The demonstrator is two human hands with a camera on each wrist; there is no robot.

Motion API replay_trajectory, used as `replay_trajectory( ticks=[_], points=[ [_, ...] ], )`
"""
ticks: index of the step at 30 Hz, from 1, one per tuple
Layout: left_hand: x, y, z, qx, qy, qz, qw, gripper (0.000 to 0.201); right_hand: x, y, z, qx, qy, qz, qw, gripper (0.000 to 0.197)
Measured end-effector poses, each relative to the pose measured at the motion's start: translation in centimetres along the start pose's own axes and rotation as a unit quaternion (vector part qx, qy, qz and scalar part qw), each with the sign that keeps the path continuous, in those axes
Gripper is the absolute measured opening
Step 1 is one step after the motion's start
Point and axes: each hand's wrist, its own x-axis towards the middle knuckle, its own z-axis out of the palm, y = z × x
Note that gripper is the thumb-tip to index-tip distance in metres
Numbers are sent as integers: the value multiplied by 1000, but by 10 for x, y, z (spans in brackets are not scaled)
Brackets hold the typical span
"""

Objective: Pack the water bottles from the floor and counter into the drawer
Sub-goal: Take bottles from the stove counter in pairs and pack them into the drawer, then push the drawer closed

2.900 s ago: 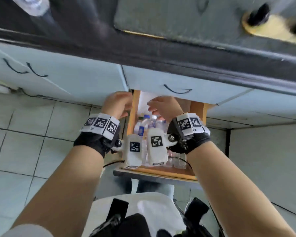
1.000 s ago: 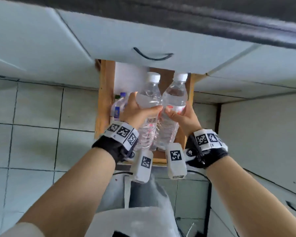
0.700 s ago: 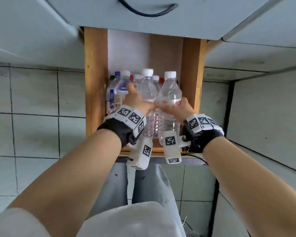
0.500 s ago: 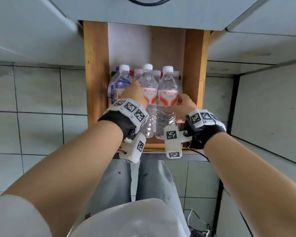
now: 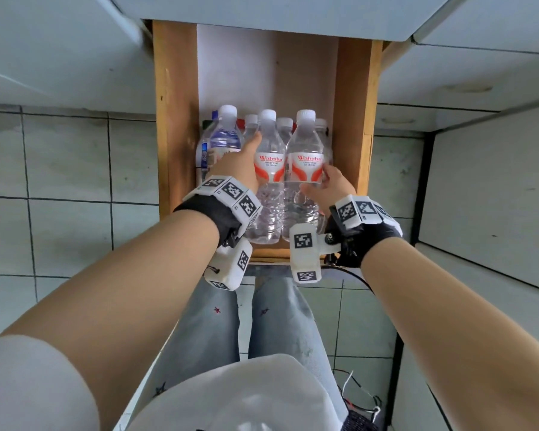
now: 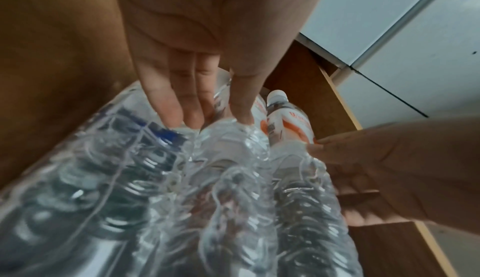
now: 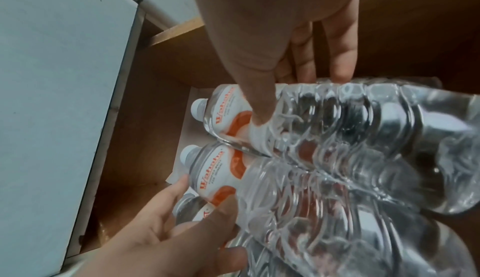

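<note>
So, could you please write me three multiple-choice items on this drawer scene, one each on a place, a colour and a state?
1. Where does the blue-labelled bottle lie in the wooden drawer?
A. By the left wall
B. By the right wall
C. On the floor tiles

2. What colour are the caps of the two Wahaha bottles being held?
A. Green
B. White
C. Black

3. What is the right hand doing?
A. Hanging idle
B. Pulling a handle
C. Gripping the right Wahaha bottle

Answers: 1 A, it lies against the left wall; 2 B, both caps are white, on the left Wahaha bottle too; 3 C, thumb and fingers wrap around it, as the left hand does with its bottle.
</note>
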Motion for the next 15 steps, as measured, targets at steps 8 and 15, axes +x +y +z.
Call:
replay_trajectory(
  ticks=[8,15],
  points=[
    [-50,-23,-4,-370,28,-17,928,34,-56,2,0,208,74,-73,973,32],
    [-114,-63,24,-553,-10,-31,832,23,-124,48,46,371,-51,-41,926,30]
  ],
)
